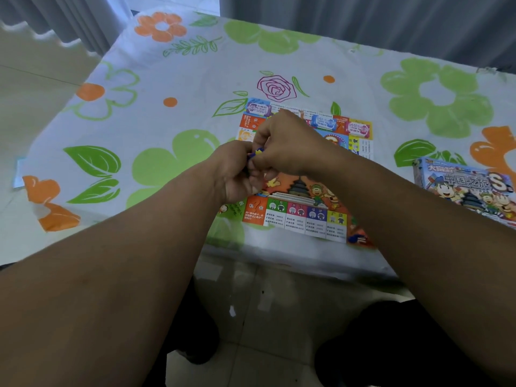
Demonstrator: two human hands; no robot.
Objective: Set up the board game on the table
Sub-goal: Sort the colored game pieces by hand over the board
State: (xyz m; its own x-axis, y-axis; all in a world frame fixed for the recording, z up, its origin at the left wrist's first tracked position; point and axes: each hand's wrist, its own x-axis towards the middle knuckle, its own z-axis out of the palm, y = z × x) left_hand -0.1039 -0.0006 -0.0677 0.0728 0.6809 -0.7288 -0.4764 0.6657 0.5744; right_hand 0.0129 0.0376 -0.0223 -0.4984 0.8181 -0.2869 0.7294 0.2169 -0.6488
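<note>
- Now both hands meet above the colourful square paper game board (296, 216), which lies flat on the desk (156, 79), close to its near edge.
- The left hand (237, 174) and the right hand (284, 143) touch each other, and their curled fingers (258, 178) pinch together a small blue and yellow game piece (257, 155).
- This piece is held in the air over the left half of the board. Most of it is hidden by the fingers, so I cannot tell its exact shape.
- Three small stacks of paper play money lie along the far edge of the board: a purple stack (258, 108) at the left corner, a blue stack (324, 122) more to the right, and a pink stack (358, 129) near the right corner.
- Another small blue piece (354, 238) lies at the near right corner of the board.
- The light blue cardboard game box (463, 188), with cartoon figures on its lid, lies on the desk to the right of the board, apart from it.
- A white tablecloth with green and orange flowers (418, 51) covers the desk.
- Grey curtains (363, 12) hang behind the desk, and a pale tiled floor (279, 317) shows below its near edge.
</note>
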